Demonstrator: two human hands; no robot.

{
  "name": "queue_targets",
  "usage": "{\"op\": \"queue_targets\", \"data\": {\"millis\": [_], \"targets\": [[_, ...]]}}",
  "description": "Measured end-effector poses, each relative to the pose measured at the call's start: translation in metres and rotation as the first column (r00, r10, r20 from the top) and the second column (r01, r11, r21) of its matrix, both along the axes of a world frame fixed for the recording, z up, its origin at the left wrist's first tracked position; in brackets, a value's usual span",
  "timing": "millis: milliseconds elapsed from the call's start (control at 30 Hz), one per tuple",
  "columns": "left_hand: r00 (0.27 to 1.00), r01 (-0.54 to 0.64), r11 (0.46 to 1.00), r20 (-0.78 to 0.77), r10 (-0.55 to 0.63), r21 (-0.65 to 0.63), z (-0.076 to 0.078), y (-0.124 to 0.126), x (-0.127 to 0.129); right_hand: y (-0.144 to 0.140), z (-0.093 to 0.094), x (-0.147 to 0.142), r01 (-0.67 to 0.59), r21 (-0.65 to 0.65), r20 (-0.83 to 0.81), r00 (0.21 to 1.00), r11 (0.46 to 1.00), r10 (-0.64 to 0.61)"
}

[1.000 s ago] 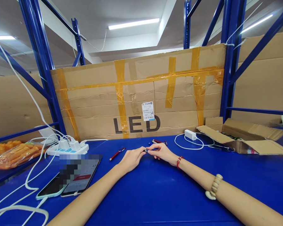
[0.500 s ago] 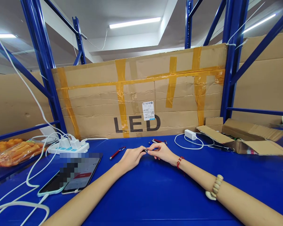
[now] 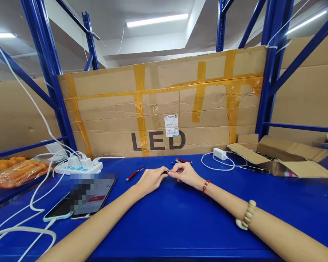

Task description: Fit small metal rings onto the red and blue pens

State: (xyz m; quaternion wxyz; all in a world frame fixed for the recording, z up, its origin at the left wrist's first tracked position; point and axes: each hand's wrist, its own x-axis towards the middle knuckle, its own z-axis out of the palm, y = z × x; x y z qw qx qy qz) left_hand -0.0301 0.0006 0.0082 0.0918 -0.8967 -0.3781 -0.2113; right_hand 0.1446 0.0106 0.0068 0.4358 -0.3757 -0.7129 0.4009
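a small dark part (image 3: pixel 167 171) sits near the middle of the frame, pinched between the fingertips of both hands just above the blue table (image 3: pixel 180 218). it is too small to tell exactly what it is, though it looks like a short pen-like piece. the left hand (image 3: pixel 150 179) has its fingers curled, thumb and forefinger closed on the part's left end; the right hand (image 3: pixel 186 173) grips the other end the same way, so the two hands meet at it. judging by its size it should be light and stiff, easy to drop or let roll, and best held by the ends with the fingertips as it is now.

a red pen (image 3: pixel 135 174) lies on the table just left of the left hand, and more pens (image 3: pixel 182 160) lie just behind the right hand. further right a white charger (image 3: pixel 219 153) with its looped cord lies beside an open cardboard box (image 3: pixel 287 160). at lower left are a phone (image 3: pixel 58 211) and a tablet (image 3: pixel 94 198), with a power strip (image 3: pixel 79 168) and white cables behind them. the table top is smooth and flat. a taped cardboard sheet marked led (image 3: pixel 158 109) stands along the back between blue rack posts, under ceiling strip lights.
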Motion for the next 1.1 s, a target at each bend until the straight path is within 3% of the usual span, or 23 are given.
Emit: {"op": "queue_targets", "data": {"millis": [167,500,733,1100], "targets": [[0.999,0.003,1.0,0.045,-0.003,-0.005,0.0,0.0,0.001,-0.002,0.001,0.0,0.009,-0.069,0.011,1.0,0.998,-0.008],[0.999,0.003,1.0,0.032,-0.002,-0.021,-0.001,0.002,0.001,0.006,0.002,0.008,-0.136,-0.269,-0.047,0.991,0.954,0.128],[0.998,0.044,0.998,0.047,-0.042,-0.033,0.003,-0.003,0.003,0.01,0.002,0.012,-0.221,-0.316,-0.085,0.975,0.923,0.205],[0.998,-0.059,0.995,0.006,0.06,-0.079,0.004,-0.002,0.004,0.008,0.001,0.007,-0.138,-0.331,-0.02,0.99,0.933,0.139]]}}
